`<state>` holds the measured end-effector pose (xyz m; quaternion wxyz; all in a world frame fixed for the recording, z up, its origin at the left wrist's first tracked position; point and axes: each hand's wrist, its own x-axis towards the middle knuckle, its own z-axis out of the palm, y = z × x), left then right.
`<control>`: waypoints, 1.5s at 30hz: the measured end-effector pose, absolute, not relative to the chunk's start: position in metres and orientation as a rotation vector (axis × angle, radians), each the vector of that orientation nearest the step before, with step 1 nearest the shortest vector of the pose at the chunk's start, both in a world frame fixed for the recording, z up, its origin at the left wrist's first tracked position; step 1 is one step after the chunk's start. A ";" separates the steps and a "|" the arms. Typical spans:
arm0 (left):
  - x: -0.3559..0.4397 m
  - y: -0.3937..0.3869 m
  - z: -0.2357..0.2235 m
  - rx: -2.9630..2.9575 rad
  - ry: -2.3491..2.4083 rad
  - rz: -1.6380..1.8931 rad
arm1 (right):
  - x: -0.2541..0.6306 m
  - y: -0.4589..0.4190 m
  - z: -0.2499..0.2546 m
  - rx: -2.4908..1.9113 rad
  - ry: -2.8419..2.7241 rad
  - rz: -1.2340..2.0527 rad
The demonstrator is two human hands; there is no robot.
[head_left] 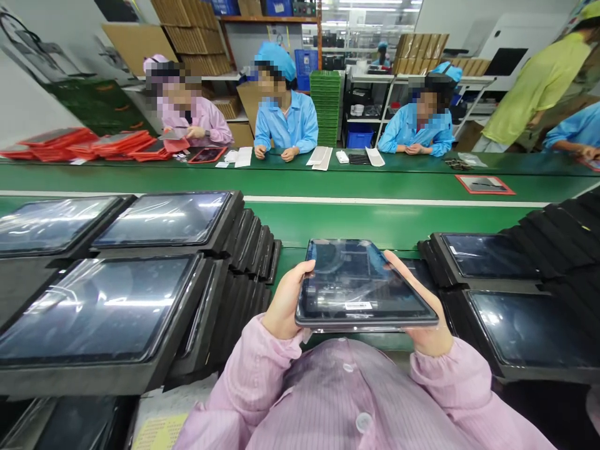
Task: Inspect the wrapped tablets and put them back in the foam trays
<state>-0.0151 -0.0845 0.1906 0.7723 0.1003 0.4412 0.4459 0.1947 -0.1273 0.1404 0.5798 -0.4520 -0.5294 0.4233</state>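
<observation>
A dark tablet (pixel 356 275) with a glossy screen and a small white barcode label is held level in front of my body. My left hand (pixel 285 300) grips its left edge, the thumb lying on the frame beside the screen. On the opposite side my right hand (pixel 429 312) clasps the right edge, with the thumb stretched along it. Most fingers of both hands are hidden beneath the tablet. Clear film sticks out a little under its near edge.
Stacked black trays with tablets (pixel 103 306) rise at my left, and more trayed tablets (pixel 529 325) stand at my right. Across the green conveyor belt (pixel 337 215) several people sit working. Red-framed pieces (pixel 94 144) lie at the far left, and one red-framed item (pixel 485 184) rests far right.
</observation>
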 end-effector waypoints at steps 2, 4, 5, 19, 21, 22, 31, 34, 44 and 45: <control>-0.014 -0.086 0.195 0.209 0.988 0.966 | 0.193 -0.128 0.142 -1.065 -1.208 1.065; -0.013 -0.087 0.198 0.205 1.010 0.995 | 0.193 -0.128 0.145 -1.093 -1.161 1.151; -0.013 -0.088 0.199 0.205 1.009 1.006 | 0.194 -0.129 0.147 -1.106 -1.139 1.193; -0.003 -0.101 0.195 0.857 0.946 1.033 | 0.182 -0.096 0.124 -1.241 -0.673 1.523; 0.000 -0.103 0.198 0.920 0.993 0.998 | 0.174 -0.093 0.123 -1.202 -0.661 1.527; 0.001 -0.103 0.199 0.961 1.015 0.981 | 0.171 -0.092 0.124 -1.171 -0.659 1.532; 0.006 -0.115 0.204 1.273 1.058 0.844 | 0.174 -0.098 0.126 -1.067 -0.675 1.619; 0.008 -0.118 0.201 1.288 0.997 0.865 | 0.176 -0.097 0.124 -1.045 -0.668 1.629; 0.020 -0.137 0.199 1.609 1.025 0.763 | 0.187 -0.091 0.114 -0.974 -0.603 1.569; 0.021 -0.140 0.199 1.625 1.016 0.763 | 0.189 -0.089 0.114 -0.964 -0.594 1.562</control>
